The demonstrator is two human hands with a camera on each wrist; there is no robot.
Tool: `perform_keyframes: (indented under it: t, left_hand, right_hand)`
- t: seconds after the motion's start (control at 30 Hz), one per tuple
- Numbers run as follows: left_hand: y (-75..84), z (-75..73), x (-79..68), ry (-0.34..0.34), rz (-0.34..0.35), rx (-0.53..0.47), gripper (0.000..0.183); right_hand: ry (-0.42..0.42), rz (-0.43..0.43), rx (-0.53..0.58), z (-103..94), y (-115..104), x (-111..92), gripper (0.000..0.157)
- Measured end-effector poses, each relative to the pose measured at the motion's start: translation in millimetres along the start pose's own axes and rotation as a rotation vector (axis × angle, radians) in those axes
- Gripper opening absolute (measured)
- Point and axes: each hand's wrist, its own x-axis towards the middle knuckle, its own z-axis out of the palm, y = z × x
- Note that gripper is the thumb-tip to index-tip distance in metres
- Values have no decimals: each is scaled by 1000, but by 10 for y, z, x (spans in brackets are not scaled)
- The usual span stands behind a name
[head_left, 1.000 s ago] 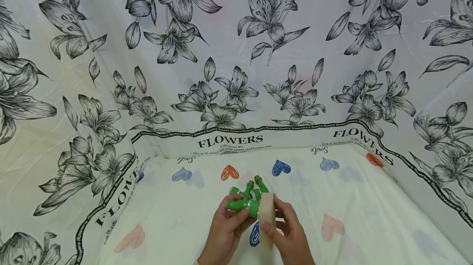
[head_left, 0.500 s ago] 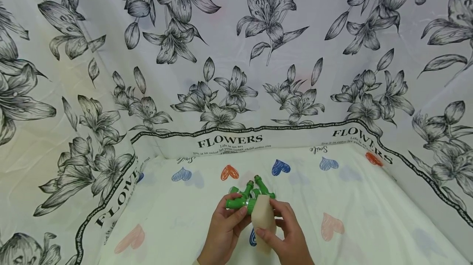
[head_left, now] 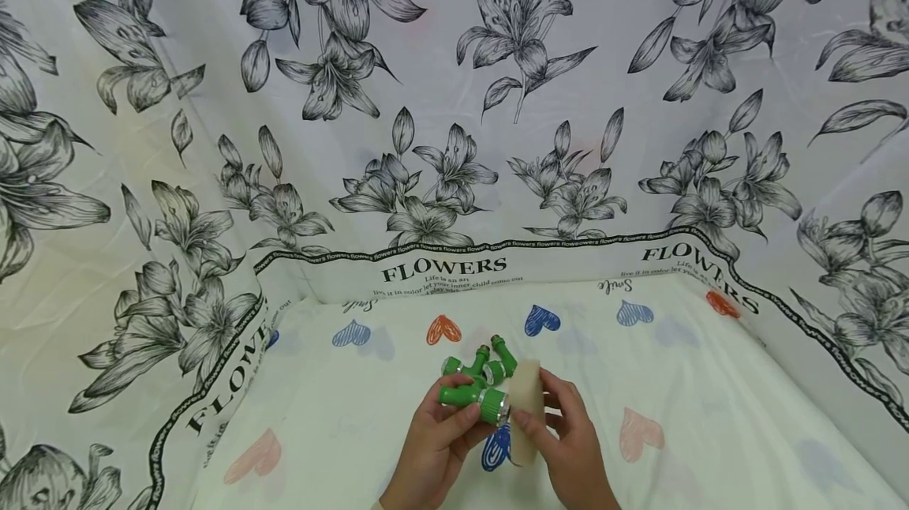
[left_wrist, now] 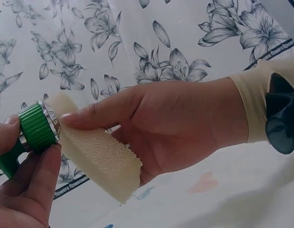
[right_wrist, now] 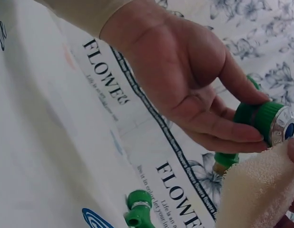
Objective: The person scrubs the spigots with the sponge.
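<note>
In the head view my left hand (head_left: 443, 435) holds a green valve (head_left: 491, 406) with a ribbed knob, thumb and fingers around it. The knob's silver end with a blue centre shows in the right wrist view, where the left hand (right_wrist: 185, 80) pinches the knob (right_wrist: 267, 118). A beige, rough-faced sponge (head_left: 525, 415) stands close beside the silver end, gripped between my right hand's (head_left: 571, 443) thumb and fingers. In the left wrist view the right hand (left_wrist: 180, 114) has its thumb along the near edge of the sponge (left_wrist: 104, 159).
Beyond the hands, more green valves (head_left: 480, 358) with threaded brass ends lie on the white heart-print cloth (head_left: 341, 431). White curtains (head_left: 426, 36) with black flower drawings rise at the back and on both sides.
The sponge swung left over the knob half a second ago, then back to the right, so the knob and its silver end show again. The left hand keeps its hold on the valve.
</note>
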Motion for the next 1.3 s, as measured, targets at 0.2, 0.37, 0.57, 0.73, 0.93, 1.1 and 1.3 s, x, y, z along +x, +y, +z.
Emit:
perform_keyframes:
  t: [0.2, 0.37, 0.57, 0.73, 0.93, 1.1, 1.3]
  left_hand:
    - [3, 5, 5, -11, -4, -6, 47]
    - [-3, -19, 23, 6, 13, 30, 47]
    - [5, -56, 44, 68, 39, 55, 48]
    - [28, -61, 59, 109, 79, 162, 52]
    - [108, -264, 102, 262, 162, 606, 62]
    - [331, -569, 67, 352, 331, 969, 56]
    - [701, -1116, -49, 460, 536, 1476, 49]
  right_hand:
    - [-24, 30, 34, -7, 13, 8, 60]
    - [-63, 30, 103, 50, -24, -78, 54]
    - [-87, -15, 100, 140, -51, -180, 57]
    - [-120, -34, 74, 159, -51, -176, 56]
    - [-126, -68, 81, 121, -79, -168, 57]
    - [-102, -87, 95, 28, -95, -134, 58]
    - [-109, -89, 82, -83, -85, -92, 58]
